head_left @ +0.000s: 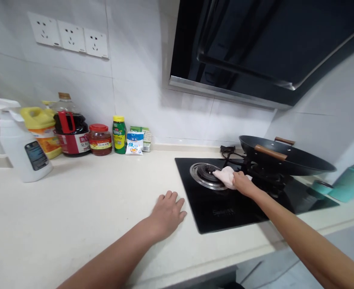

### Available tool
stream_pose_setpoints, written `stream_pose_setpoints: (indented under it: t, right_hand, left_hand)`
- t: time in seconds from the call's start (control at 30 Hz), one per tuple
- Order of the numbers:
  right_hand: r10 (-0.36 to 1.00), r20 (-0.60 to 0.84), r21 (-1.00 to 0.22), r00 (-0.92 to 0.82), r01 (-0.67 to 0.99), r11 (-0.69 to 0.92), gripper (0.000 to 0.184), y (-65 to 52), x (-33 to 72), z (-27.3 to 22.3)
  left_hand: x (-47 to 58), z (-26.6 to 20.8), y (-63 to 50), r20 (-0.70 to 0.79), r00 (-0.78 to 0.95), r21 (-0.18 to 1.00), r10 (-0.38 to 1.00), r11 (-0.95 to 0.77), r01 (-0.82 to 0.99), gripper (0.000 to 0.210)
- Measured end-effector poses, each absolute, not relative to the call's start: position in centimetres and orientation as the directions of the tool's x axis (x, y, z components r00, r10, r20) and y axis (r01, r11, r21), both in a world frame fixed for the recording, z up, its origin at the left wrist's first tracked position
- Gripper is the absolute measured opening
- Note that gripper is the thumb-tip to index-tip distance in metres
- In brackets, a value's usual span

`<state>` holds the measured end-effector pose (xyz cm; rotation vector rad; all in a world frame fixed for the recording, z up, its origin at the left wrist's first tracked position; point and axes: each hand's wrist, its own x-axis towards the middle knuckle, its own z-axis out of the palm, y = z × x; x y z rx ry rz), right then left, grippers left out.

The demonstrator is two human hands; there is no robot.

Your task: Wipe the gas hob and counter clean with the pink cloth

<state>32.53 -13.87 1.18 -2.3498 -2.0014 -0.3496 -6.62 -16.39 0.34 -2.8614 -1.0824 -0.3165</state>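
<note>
My right hand [242, 183] is closed around a pale, crumpled cloth [226, 177]. The cloth touches the right side of the left burner [207, 175], whose round metal ring shows on the black glass cooktop [222, 214]. Palm down on the pale counter [104, 208], my left hand [168, 212] rests just left of the cooktop's edge, its fingers spread a little and holding nothing. Part of the cloth is hidden behind my right fingers.
A black wok [288, 156] with wooden handles sits on the right burner. Along the wall stand a white spray bottle [20, 144], a dark sauce jug [70, 128], a red-lidded jar [100, 140] and a green bottle [119, 135]. A range hood [240, 44] hangs above.
</note>
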Motion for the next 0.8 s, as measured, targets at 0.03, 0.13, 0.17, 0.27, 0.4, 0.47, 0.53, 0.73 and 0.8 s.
stream_pose_setpoints:
  t: [0.03, 0.13, 0.17, 0.27, 0.4, 0.47, 0.53, 0.73, 0.8]
  right_hand:
    - [0.972, 0.197, 0.113, 0.131, 0.981, -0.156, 0.029, -14.9, 31.9, 1.0]
    - [0.976, 0.208, 0.102, 0.072, 0.990, -0.094, 0.030, -18.0, 29.6, 0.2]
    - [0.975, 0.219, 0.089, 0.038, 0.994, -0.059, 0.030, -19.0, 28.7, 0.0]
    - [0.955, 0.275, -0.008, -0.112, 0.993, 0.119, 0.032, -22.0, 26.3, -0.3]
    - [0.939, 0.278, -0.190, -0.200, 0.947, 0.258, 0.037, -24.6, 25.3, 0.8]
    - [0.966, 0.190, -0.255, -0.178, 0.941, 0.224, 0.038, -24.7, 25.8, 1.8]
    - [0.992, 0.083, -0.237, -0.101, 0.964, 0.117, 0.039, -23.9, 26.7, 2.7]
    - [0.942, 0.131, -0.091, 0.310, 0.950, -0.300, 0.037, -18.1, 28.7, 2.8]
    - [0.897, 0.179, -0.096, 0.405, 0.914, -0.394, 0.036, -16.1, 29.3, 2.4]
  left_hand:
    - [-6.6, 0.4, -16.5, 0.213, 0.731, 0.004, 0.648, -0.749, 0.663, 0.034]
    - [-6.7, 0.6, -16.7, 0.217, 0.735, -0.014, 0.643, -0.750, 0.661, 0.035]
    - [-6.8, 0.7, -16.9, 0.218, 0.736, -0.016, 0.642, -0.751, 0.660, 0.035]
    - [-6.9, 1.0, -17.1, 0.205, 0.732, -0.015, 0.650, -0.745, 0.667, 0.035]
    - [-7.0, 1.1, -17.2, 0.209, 0.724, -0.003, 0.657, -0.740, 0.672, 0.034]
    - [-7.0, 1.0, -17.1, 0.225, 0.724, 0.011, 0.652, -0.745, 0.667, 0.034]
    - [-7.0, 1.0, -17.1, 0.232, 0.723, 0.022, 0.651, -0.746, 0.665, 0.034]
    - [-6.9, 1.2, -17.1, 0.181, 0.717, 0.039, 0.673, -0.733, 0.679, 0.039]
    - [-6.8, 1.3, -17.1, 0.173, 0.718, 0.043, 0.675, -0.733, 0.679, 0.038]
